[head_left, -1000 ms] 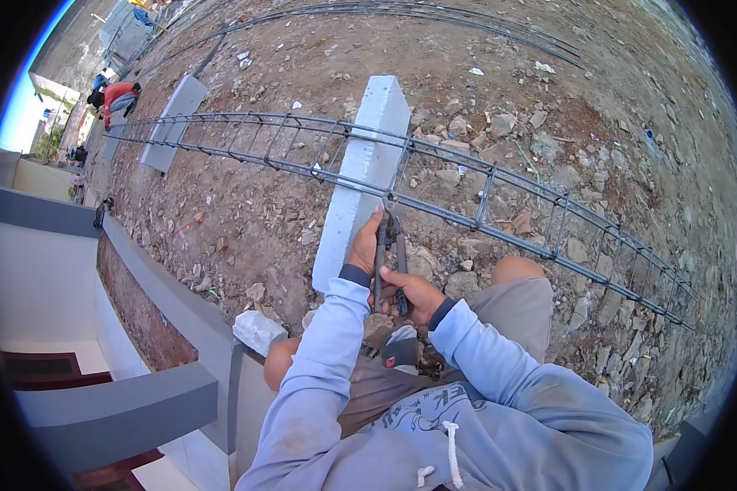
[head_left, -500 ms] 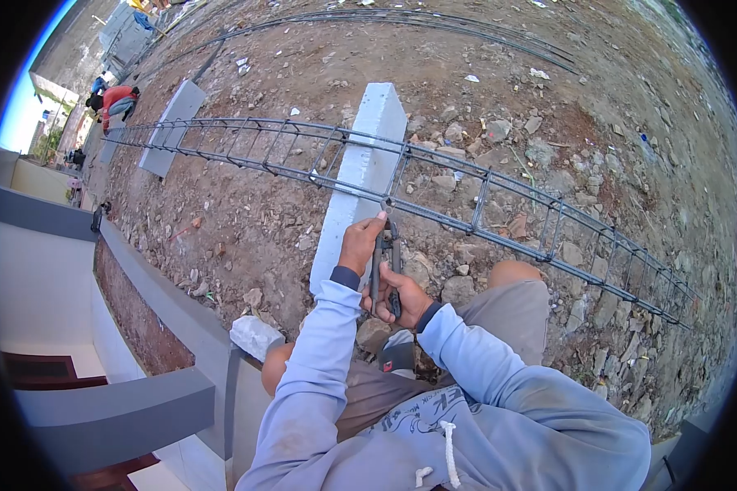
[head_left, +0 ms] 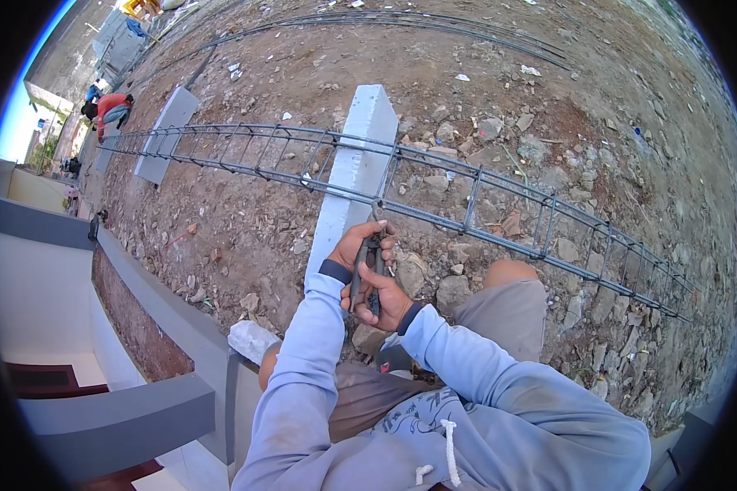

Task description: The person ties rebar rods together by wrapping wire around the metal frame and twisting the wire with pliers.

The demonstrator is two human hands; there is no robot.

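Observation:
Both my hands are on a pair of dark pincers, whose jaws point up at the near bars of a long steel rebar cage. My left hand is closed around the upper part of the tool, just below the bars. Lower down, my right hand grips the handles. Whether the jaws hold a wire is too small to tell. Beneath the cage lies a pale grey block, crossing under it close to my hands.
A second pale block supports the cage farther left. Beyond it a person in red bends over the cage's far end. Loose rebar lies across the ground at the back. Rubble surrounds my knees; a low wall runs along the left.
My left fingers have wrapped around the pincers, where before the hand reached up beside them toward the bar. The pincers' handles are closer together. The view has shifted slightly.

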